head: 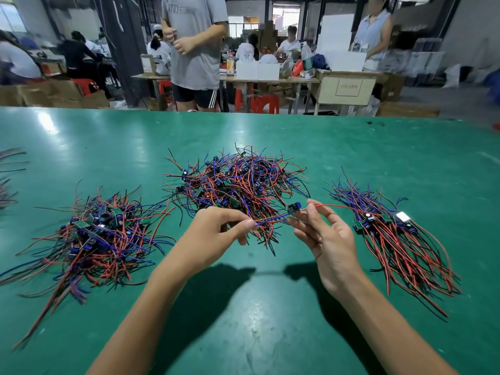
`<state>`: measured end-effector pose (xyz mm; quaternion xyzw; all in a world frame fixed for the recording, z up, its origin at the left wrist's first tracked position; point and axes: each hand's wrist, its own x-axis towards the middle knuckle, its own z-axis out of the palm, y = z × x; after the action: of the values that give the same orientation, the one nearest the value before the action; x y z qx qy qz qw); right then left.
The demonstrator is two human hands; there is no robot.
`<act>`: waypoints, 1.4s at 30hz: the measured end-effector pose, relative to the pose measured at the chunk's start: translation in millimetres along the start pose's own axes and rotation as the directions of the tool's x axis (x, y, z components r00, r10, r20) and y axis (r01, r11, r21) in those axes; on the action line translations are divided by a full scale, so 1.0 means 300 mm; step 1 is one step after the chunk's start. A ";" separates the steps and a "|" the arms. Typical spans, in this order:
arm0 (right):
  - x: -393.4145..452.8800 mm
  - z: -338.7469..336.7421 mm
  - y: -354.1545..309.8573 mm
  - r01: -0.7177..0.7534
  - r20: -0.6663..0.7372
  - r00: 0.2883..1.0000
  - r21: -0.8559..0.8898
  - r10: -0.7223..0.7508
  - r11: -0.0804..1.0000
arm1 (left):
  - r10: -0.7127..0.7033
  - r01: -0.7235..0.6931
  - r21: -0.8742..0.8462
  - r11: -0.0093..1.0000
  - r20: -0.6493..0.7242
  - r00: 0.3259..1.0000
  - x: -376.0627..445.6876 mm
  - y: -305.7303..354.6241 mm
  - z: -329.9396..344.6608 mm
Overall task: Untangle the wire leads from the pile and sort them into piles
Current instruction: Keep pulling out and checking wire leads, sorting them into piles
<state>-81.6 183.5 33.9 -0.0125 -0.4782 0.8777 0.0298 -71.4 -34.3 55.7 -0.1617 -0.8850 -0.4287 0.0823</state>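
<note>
Ahead of you on the green table, a tangled wire pile sits mid-frame, between piles at left and right. Your left hand pinches blue leads; your right hand pinches the small board they join, just below center. Lettering on the gray shirt above is unreadable.

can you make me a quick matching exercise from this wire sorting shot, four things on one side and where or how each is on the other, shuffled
Things
1. tangled middle pile
2. combed pile
3. small circuit board
4. blue lead

Places or states
A. pinched at its end by the left hand
B. on the green table to the right, wires lying roughly parallel
C. held up between the two hands, at the right hand fingertips
D. at the table's centre, beyond both hands, wires crossing every way

Pairs: 1-D, 2-B, 3-C, 4-A
</note>
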 end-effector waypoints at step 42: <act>0.013 -0.047 0.092 -0.027 0.216 0.961 -0.546 0.172 0.837 | -0.324 0.256 -0.221 0.941 -0.807 0.493 -0.046 -0.213 -0.259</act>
<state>-86.0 180.8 3.1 0.0681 -0.7035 0.7026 -0.0829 -80.7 -135.3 53.0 0.2096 -0.7369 -0.4924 0.4130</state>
